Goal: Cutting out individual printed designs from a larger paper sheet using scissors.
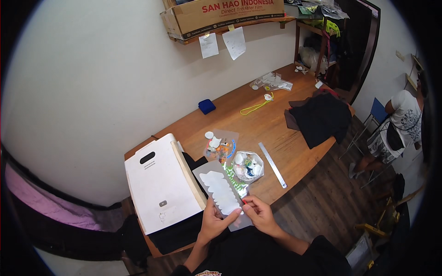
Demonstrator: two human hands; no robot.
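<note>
A translucent film sheet with a white, scallop-edged printed shape is held up in front of me, tilted. My left hand grips its lower edge, thumb lying across the white print. My right hand is closed at the sheet's lower right corner. A small red thing pokes out at its fingertips; its kind is hidden by the fingers. Just beyond the sheet stands a clear plastic tub full of white-backed cut pieces. Another clear film with colourful prints lies behind it.
A white heat-press-like machine fills the table's left. A steel ruler lies right of the tub. Farther back are a blue pouch, a yellow lanyard, plastic bags and dark folded cloth. A person stands at right.
</note>
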